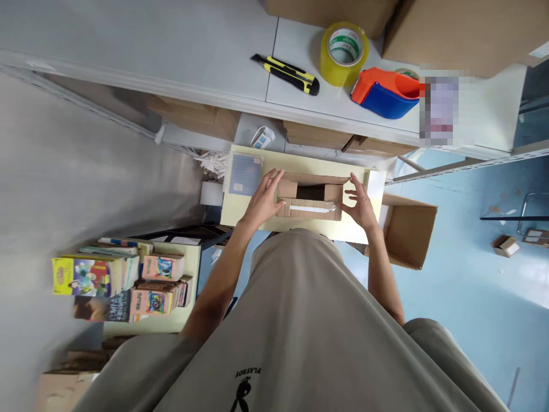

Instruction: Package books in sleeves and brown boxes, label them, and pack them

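A small brown cardboard box [309,210] sits on the cream tabletop [268,226] in front of me. Its top is partly open: the end flaps are folded in, a dark gap shows between them, and the long flaps stand out. A white strip and some shiny clear tape run along the near flap. My left hand [263,200] holds the box's left end, thumb on the near flap and fingers at the far one. At the other end, my right hand [361,206] spans the same flaps, thumb at the near edge and a fingertip at the far corner.
On the shelf [206,51] above lie a box cutter [287,74], a yellow tape roll [343,52] and an orange-and-blue tape dispenser [386,94]. A blue-grey booklet [246,175] lies left of the box. An open carton [409,232] stands right; stacked books [160,268] sit left.
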Action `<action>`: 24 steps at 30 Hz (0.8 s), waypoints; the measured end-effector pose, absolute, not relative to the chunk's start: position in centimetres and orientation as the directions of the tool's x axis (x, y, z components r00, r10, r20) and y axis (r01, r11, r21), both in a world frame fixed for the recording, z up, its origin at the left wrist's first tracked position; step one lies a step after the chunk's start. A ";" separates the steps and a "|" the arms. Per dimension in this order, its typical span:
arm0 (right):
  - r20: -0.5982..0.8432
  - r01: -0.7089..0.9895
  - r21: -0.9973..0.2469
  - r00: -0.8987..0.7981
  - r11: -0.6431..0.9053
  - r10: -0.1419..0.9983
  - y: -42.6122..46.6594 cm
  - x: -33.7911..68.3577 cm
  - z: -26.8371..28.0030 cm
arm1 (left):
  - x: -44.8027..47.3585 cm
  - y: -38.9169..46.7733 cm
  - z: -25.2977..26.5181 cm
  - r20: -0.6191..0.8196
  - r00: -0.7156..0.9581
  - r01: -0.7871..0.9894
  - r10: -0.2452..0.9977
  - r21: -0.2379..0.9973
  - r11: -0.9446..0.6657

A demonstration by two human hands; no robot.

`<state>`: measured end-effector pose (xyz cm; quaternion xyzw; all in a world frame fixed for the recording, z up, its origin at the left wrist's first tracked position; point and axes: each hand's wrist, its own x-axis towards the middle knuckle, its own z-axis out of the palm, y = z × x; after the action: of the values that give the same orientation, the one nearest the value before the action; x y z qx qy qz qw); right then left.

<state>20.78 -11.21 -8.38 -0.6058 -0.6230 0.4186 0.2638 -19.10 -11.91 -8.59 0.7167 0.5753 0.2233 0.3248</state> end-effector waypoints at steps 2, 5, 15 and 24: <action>-0.165 0.534 -0.843 -0.152 -0.060 0.975 -11.1 20.9 -7.9 | -19.1 -12.0 -8.3 -0.049 0.249 0.696 0.967 0.704 -0.143; -0.158 0.570 -0.820 -0.153 -0.043 0.976 -11.6 20.9 -7.7 | -19.1 -12.6 -8.5 -0.069 0.237 0.722 0.969 0.680 -0.128; -0.200 0.508 -0.849 -0.054 -0.146 0.978 -13.8 19.5 -9.7 | -18.3 -14.5 -10.8 -0.088 0.165 0.674 0.982 0.737 -0.047; -0.257 0.456 -0.862 -0.021 -0.220 0.966 -14.3 19.2 -9.8 | -18.7 -14.8 -11.7 -0.100 0.148 0.596 0.984 0.803 -0.008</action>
<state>19.17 -14.26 -9.84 -0.6392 -0.5562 0.4487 0.2842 -18.68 -14.81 -11.66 0.6602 0.5982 0.2610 0.3716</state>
